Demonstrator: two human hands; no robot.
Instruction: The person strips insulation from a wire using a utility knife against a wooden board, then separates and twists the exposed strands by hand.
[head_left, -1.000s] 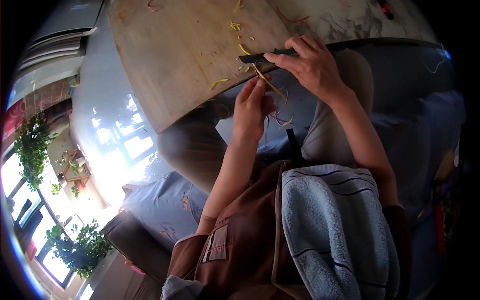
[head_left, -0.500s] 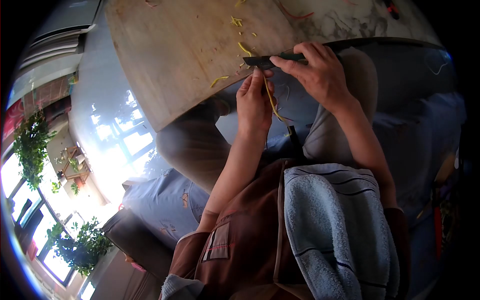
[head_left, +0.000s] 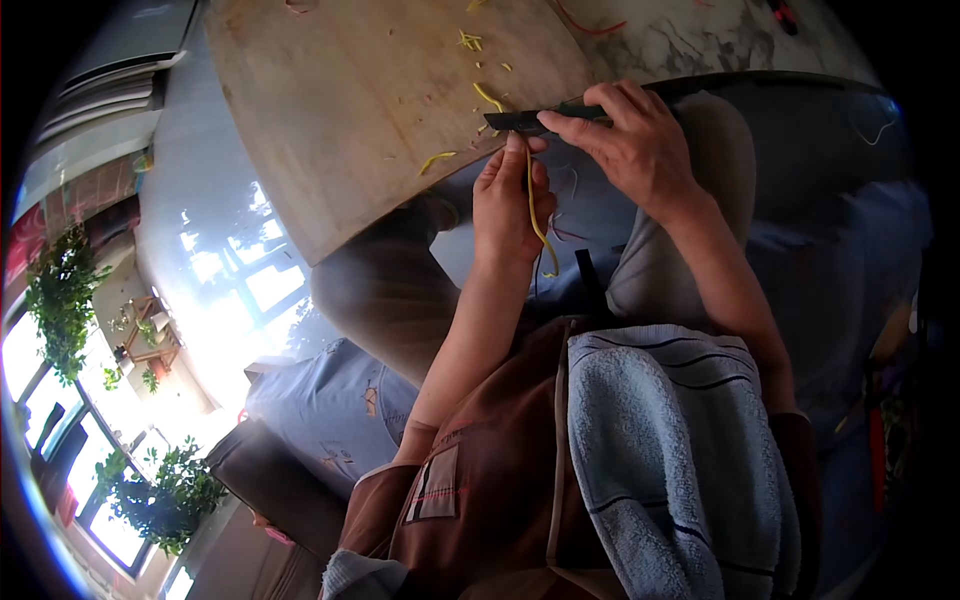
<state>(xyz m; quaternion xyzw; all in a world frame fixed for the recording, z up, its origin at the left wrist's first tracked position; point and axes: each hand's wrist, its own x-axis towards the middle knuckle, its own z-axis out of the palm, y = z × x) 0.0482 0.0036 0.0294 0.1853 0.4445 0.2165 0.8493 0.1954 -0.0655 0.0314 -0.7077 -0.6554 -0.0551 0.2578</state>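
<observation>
My left hand pinches a yellow wire between thumb and fingers at the near edge of a wooden board. The wire's loose lower part hangs down over my lap. My right hand is closed around the handle of a knife, whose dark blade points left. That blade lies just above my left thumb tip, at the wire's upper end; whether it touches the wire I cannot tell. Close by on the board is a short yellow piece, with another yellow piece nearer the edge.
More yellow scraps lie farther back on the board. A red wire rests at the back on a marbled surface. My knees are under the board's edge. A light blue towel covers part of my brown apron.
The yellow wire's hanging end has swung a little left, away from the dark strip on my lap. Both hands and the knife are almost where they were.
</observation>
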